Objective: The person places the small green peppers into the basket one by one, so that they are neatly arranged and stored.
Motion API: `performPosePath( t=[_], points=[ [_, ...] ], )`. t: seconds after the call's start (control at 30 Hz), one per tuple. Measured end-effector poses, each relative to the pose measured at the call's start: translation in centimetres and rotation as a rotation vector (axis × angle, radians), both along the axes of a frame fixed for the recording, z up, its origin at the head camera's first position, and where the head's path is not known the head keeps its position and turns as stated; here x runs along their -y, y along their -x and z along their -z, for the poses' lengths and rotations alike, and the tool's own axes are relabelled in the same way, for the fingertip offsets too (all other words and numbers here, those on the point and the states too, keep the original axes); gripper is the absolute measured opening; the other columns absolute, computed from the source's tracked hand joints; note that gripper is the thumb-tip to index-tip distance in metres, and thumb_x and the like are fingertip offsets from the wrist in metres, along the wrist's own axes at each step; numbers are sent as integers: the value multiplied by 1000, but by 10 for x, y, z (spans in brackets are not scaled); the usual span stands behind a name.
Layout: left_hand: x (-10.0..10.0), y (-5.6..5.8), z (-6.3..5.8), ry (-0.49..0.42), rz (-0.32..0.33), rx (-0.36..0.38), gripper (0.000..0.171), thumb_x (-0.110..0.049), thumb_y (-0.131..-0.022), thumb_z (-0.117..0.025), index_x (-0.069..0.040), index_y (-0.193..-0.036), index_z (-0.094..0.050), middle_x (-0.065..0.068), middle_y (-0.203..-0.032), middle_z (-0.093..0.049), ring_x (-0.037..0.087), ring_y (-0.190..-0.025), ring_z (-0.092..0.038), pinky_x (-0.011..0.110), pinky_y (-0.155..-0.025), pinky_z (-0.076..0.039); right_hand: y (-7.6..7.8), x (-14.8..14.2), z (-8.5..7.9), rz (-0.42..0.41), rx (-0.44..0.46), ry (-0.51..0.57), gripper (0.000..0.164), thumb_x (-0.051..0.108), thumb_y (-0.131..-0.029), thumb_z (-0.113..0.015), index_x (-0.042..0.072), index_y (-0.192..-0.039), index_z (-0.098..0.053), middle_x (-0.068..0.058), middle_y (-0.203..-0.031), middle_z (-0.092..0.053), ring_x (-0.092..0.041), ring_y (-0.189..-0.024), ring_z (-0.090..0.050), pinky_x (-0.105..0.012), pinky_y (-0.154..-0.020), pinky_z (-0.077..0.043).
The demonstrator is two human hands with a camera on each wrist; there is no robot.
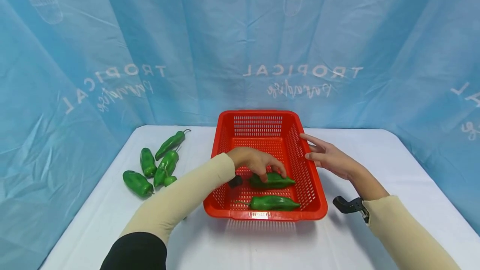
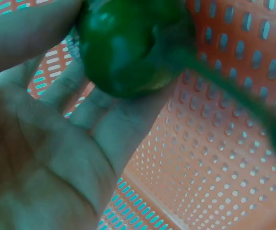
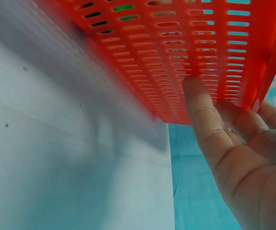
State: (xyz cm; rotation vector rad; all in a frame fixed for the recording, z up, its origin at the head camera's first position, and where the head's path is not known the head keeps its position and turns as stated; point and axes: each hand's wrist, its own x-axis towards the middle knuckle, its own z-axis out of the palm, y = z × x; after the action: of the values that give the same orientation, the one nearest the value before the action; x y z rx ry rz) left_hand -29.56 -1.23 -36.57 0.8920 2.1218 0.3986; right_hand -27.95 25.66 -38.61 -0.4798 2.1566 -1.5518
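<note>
Inside the red plastic basket (image 1: 258, 130), my left hand (image 1: 258, 162) reaches down with its fingers around a green pepper (image 1: 271, 181). In the left wrist view this pepper (image 2: 128, 52) lies between thumb and fingers, its stem (image 2: 219, 81) blurred and pointing right. A second green pepper (image 1: 273, 202) lies in the basket along its near wall. My right hand (image 1: 333, 159) is at the basket's right side. Its fingers (image 3: 210, 124) are fairly straight and touch the slotted outer wall (image 3: 176, 52), with a fingertip at the rim.
Several green peppers (image 1: 167, 163) lie loose at the left of the white table (image 1: 352, 143), partly hidden by my left sleeve (image 1: 191, 193). A black strap device (image 1: 348, 204) is on my right wrist. A blue printed curtain (image 1: 210, 45) hangs behind the table.
</note>
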Motion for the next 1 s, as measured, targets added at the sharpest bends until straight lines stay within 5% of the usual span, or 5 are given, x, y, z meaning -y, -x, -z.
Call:
performPosePath(
  t=[0.53,1.0],
  points=[
    [-2,-4,0,26,25,17,52,-13,-85,-76,-34,-129,-61,-3,-128,-58,14,-117,-50,34,-99,-53,1,-3,1,-42,45,39,78,20,-99,-57,19,-161,-9,-25,-160,-28,-14,-120,-60,-36,-95,-57],
    [0,-4,2,14,44,31,51,-12,-86,-74,-34,-130,-60,-3,-129,-57,14,-117,-51,31,-97,-53,1,-2,0,-42,-10,-26,75,22,-100,-56,17,-161,-13,-26,-159,-31,-17,-122,-60,-42,-97,-55]
  ],
)
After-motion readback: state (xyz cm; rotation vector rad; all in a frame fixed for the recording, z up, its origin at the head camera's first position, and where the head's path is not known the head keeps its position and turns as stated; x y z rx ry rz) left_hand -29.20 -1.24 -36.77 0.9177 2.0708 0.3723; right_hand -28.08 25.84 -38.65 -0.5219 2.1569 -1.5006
